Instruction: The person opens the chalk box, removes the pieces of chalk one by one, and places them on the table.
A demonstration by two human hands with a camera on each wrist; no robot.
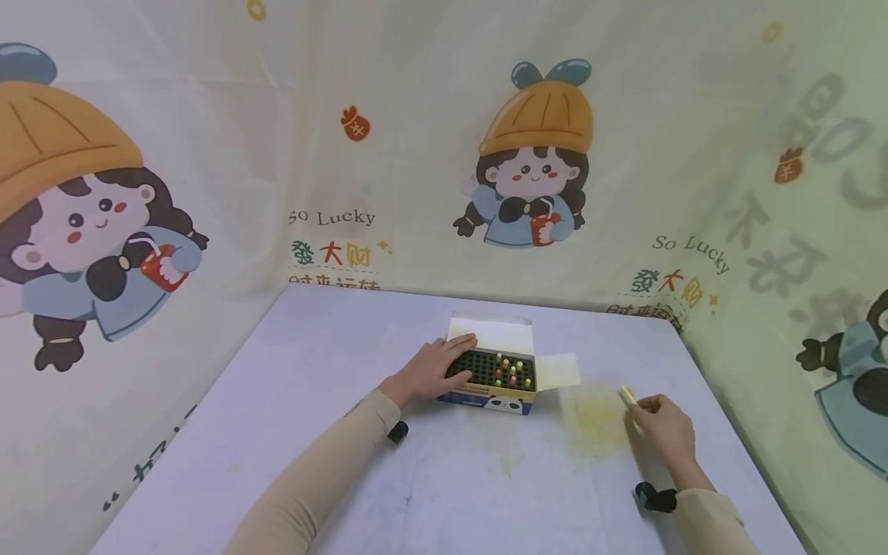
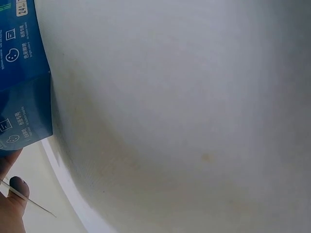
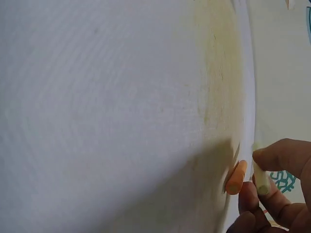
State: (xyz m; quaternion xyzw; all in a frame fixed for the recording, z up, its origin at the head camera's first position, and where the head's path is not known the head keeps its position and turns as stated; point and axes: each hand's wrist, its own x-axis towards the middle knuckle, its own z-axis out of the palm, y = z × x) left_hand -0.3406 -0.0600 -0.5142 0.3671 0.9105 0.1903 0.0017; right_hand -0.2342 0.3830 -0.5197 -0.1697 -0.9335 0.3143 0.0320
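A blue and yellow chalk box (image 1: pixel 486 402) with a panda on its front stands on the table, its lid up. Several chalk sticks (image 1: pixel 513 373) fill holes at the right end of its dark holder; the holes to the left look bare. My left hand (image 1: pixel 433 370) rests over the box's left end with fingers extended. To the right of the box, my right hand (image 1: pixel 664 425) pinches a pale yellow chalk stick (image 3: pixel 262 182) between thumb and fingers. Beside those fingertips is an orange chalk stick (image 3: pixel 236 178); whether it touches them I cannot tell.
The white lid flap (image 1: pixel 491 334) stands behind the box and a side flap (image 1: pixel 557 371) sticks out right. Yellow chalk dust (image 1: pixel 593 420) stains the white table (image 1: pixel 333 347). Printed cloth (image 1: pixel 416 154) hangs behind and at both sides. Black wrist devices (image 1: pixel 655 498) sit below the wrists.
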